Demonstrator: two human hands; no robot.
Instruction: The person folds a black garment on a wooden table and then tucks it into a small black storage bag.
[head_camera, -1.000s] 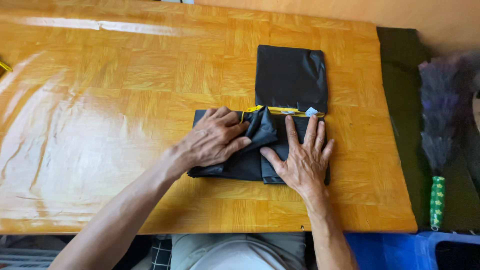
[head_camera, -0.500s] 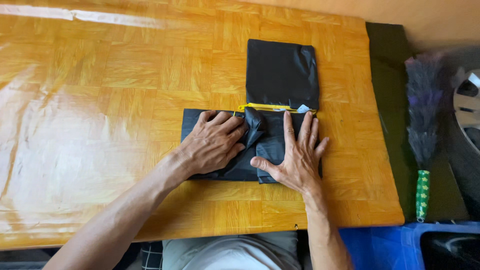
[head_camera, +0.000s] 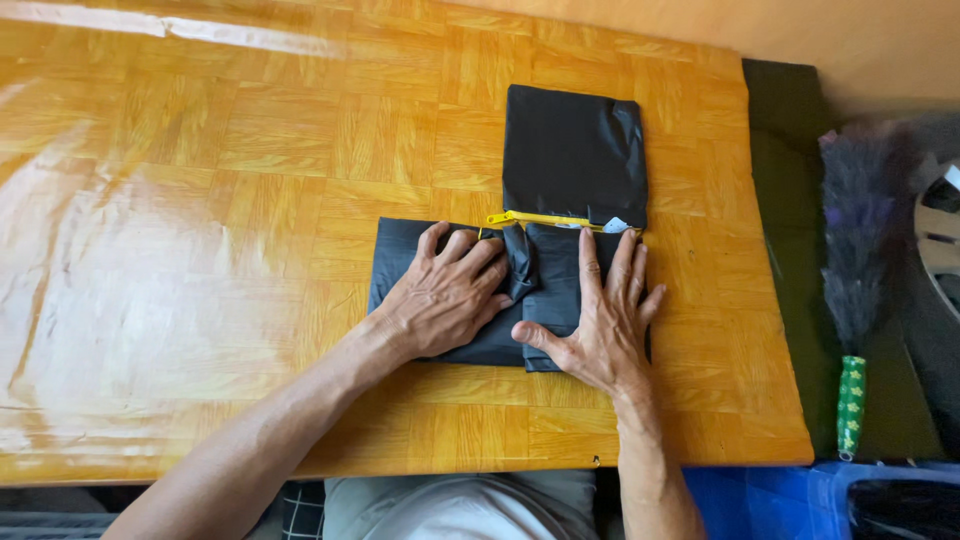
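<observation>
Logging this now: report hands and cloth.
Left hand and right hand flat on the black cloth. Cloth on wooden table. Nothing in the way.

- black bag (head_camera: 470, 290): thin plastic with yellow drawstring edge, folded flat, wrinkled at its middle, centre of frame
- second black bag (head_camera: 574, 152): neat folded rectangle, touching just above

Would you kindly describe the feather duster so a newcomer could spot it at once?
Start at the glossy wooden table, where the left hand and right hand press a folded black bag. Just past the table's right edge lies the feather duster. Its fluffy grey-purple plume and green patterned handle single it out.
</observation>
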